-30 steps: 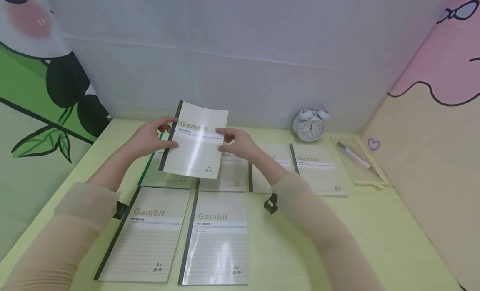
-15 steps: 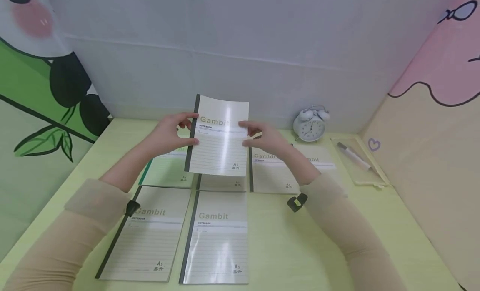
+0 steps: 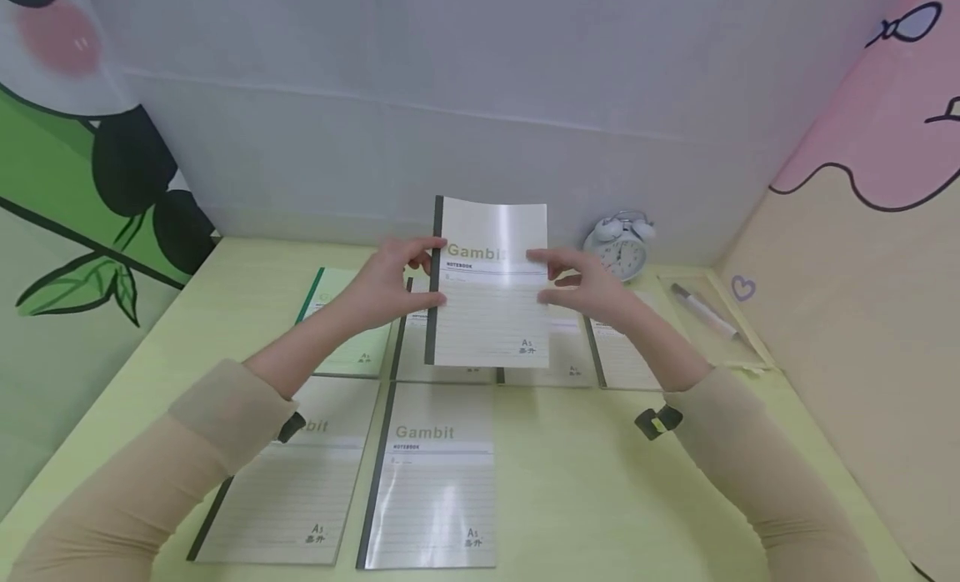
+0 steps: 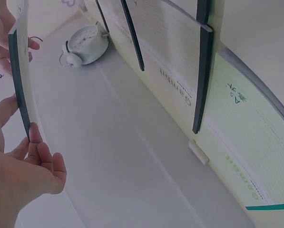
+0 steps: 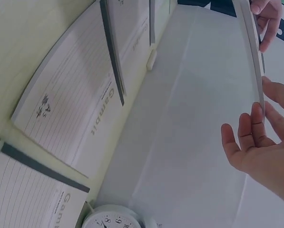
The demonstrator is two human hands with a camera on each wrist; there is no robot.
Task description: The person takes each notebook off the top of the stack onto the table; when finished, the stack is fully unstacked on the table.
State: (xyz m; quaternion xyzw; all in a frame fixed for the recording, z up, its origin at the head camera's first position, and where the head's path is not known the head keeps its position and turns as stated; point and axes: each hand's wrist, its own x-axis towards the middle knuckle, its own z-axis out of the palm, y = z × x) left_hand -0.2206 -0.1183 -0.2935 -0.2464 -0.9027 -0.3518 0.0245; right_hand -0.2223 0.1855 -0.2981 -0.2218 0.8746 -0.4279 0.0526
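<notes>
Between both hands a white notebook (image 3: 491,315) with a black spine is held up over the back row of notebooks, its "Gambit" cover facing me. My left hand (image 3: 386,283) pinches the spine edge between thumb and fingers. On the opposite edge, my right hand (image 3: 588,286) pinches the notebook the same way. The left wrist view shows the held notebook (image 4: 19,71) nearly edge-on, with the left hand (image 4: 27,171) at its spine. In the right wrist view, the right hand (image 5: 265,128) grips the page edge, several fingers behind it.
A green-spined notebook (image 3: 352,348) lies at the back left, beside several black-spined ones partly hidden by the held one. Two more notebooks, one left (image 3: 277,482) and one centre (image 3: 431,499), lie in front. An alarm clock (image 3: 618,248) and a tray (image 3: 753,332) with a marker (image 3: 705,311) stand back right.
Both hands have carried the notebook to the right, from above the green-spined notebook to above the middle of the back row. It has turned more upright and square to the view.
</notes>
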